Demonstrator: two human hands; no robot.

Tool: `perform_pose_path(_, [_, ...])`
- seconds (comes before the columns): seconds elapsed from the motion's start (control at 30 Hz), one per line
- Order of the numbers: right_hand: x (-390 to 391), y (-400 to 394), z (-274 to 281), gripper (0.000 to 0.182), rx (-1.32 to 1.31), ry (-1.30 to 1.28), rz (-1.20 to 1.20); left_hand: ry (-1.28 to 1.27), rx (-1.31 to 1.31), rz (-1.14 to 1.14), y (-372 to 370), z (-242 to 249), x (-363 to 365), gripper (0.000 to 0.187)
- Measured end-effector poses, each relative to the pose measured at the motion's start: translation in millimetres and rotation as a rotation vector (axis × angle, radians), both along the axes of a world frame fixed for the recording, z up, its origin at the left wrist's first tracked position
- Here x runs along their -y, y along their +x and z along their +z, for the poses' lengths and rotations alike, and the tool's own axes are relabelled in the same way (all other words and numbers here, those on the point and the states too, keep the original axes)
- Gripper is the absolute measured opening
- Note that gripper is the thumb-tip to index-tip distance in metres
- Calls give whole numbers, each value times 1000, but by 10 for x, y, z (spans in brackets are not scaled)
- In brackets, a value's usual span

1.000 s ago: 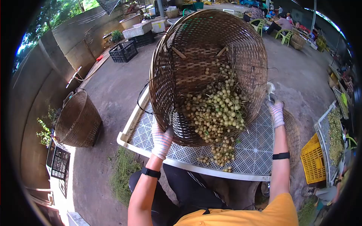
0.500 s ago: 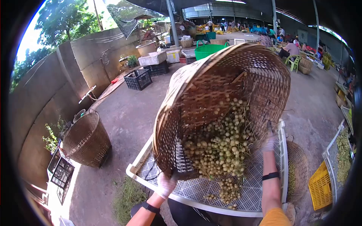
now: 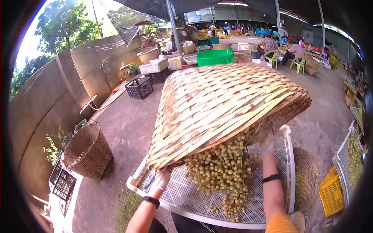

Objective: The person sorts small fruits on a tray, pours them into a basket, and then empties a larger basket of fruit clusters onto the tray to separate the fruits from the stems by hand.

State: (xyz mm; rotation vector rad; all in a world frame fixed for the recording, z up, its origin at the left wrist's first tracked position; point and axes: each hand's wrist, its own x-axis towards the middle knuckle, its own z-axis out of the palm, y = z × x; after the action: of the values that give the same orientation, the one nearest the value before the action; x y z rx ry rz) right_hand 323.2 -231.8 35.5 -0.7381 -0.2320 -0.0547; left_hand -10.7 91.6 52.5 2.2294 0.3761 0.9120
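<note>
A large wicker basket [image 3: 217, 105] is tipped mouth-down over a white mesh tray [image 3: 186, 200], its woven outside facing up. From under its rim, a heap of small round yellow-green fruit [image 3: 219, 167] with thin stems spills onto the tray. My left hand [image 3: 161, 179], in a white glove, holds the near left rim, its fingers partly hidden beneath the basket. Under the right side of the rim, my gloved right hand [image 3: 265, 140] grips the basket, with the fingers partly in shadow.
An upright wicker basket [image 3: 87, 149] stands at left. Another basket with fruit [image 3: 305, 178] sits right of the tray, near a yellow crate [image 3: 331, 192]. Cut stems [image 3: 126, 209] lie on the floor. Behind are a green basket [image 3: 215, 58], a black crate [image 3: 139, 88] and seated people.
The basket has been tipped further over, so its woven outside now shows instead of its inside. Both hands have stayed on it, the right rising slightly. More fruit lies on the tray.
</note>
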Motion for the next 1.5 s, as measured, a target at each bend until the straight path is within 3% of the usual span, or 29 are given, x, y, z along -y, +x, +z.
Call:
perform_pose_path(0.03, [-7,155,-110,84,-100,-81,31,197,-136,-35,76,50,-146,45])
perform_pose_path(0.07, [-7,290,-24,96,-14,-125,181,161,62,10,283,110,-311,38])
perform_pose_path(0.13, [-21,236,355,100,-26,-204,173,-314,436,-154,642,203,-622,31])
perform_pose_path(0.17, [-37,157,553,104,-44,-279,166,-782,558,-358,682,343,-647,29])
perform_pose_path(0.23, [-38,17,738,109,-72,-272,159,-411,517,-305,574,618,-525,27])
perform_pose_path(0.37, [-90,-153,898,102,-88,-268,118,-545,518,-224,364,840,-261,27])
perform_pose_path(0.47, [-126,-454,1130,96,-129,-241,166,-488,735,52,374,836,-122,22])
perform_pose_path(0.5, [-123,-521,1313,96,-155,-225,220,-490,733,51,344,1014,-82,22])
perform_pose_path(0.53, [-177,-348,1265,95,30,-180,147,-506,829,60,326,1196,-30,19])
perform_pose_path(0.57, [-164,-253,1324,95,30,-183,142,-524,930,68,332,1357,9,17])
perform_pose_path(0.67, [-68,-117,1436,71,-19,-421,61,-547,806,107,211,1698,-50,16])
perform_pose_path(0.7, [-25,-192,1456,71,-18,-422,59,-549,807,106,192,1778,7,16])
perform_pose_path(0.77, [74,-468,1509,49,164,-539,-549,-654,1081,-89,198,1909,120,17])
perform_pose_path(0.8, [13,-693,1449,37,141,-255,-586,-702,1080,-60,185,1866,130,18])
perform_pose_path(0.87, [-349,-910,1136,46,281,-401,-509,-780,1102,-89,139,1802,243,18])
perform_pose_path(0.93, [-842,-878,960,64,253,-454,-349,-818,1093,-90,79,1714,279,20])
perform_pose_path(1.0, [-1200,-287,561,78,219,-529,-208,-819,1086,-115,12,1668,345,20])
perform_pose_path(1.03, [-1176,-482,770,78,222,-522,-210,-815,1097,-130,-26,1650,369,21])
perform_pose_path(1.1, [-1143,-1136,1436,81,69,-849,-231,-799,1131,-153,-89,1606,400,21])
perform_pose_path(1.13, [-1388,-974,1350,67,181,-1016,-250,-784,1130,-130,-107,1580,386,22])
perform_pose_path(1.17, [-1473,-804,1240,67,184,-1016,-243,-773,1124,-100,-137,1536,379,22])
perform_pose_path(1.23, [-1602,-807,1297,48,260,-1085,-80,-748,1163,-109,-163,1531,380,24])
perform_pose_path(1.27, [-1682,-831,1229,35,388,-994,-240,-719,1166,-68,-162,1514,367,23])
perform_pose_path(1.37, [-1598,-1067,1290,32,601,-1028,-346,-717,1154,17,-166,1489,286,22])
perform_pose_path(1.4, [-1488,-1149,1287,30,620,-1090,-486,-736,1151,50,-157,1459,229,22])
perform_pose_path(1.47, [-1092,-1295,1369,32,502,-1239,-490,-808,1160,28,-164,1429,105,22])
perform_pose_path(1.5, [-1026,-917,1067,33,407,-1155,-409,-810,1158,38,-175,1432,80,22])
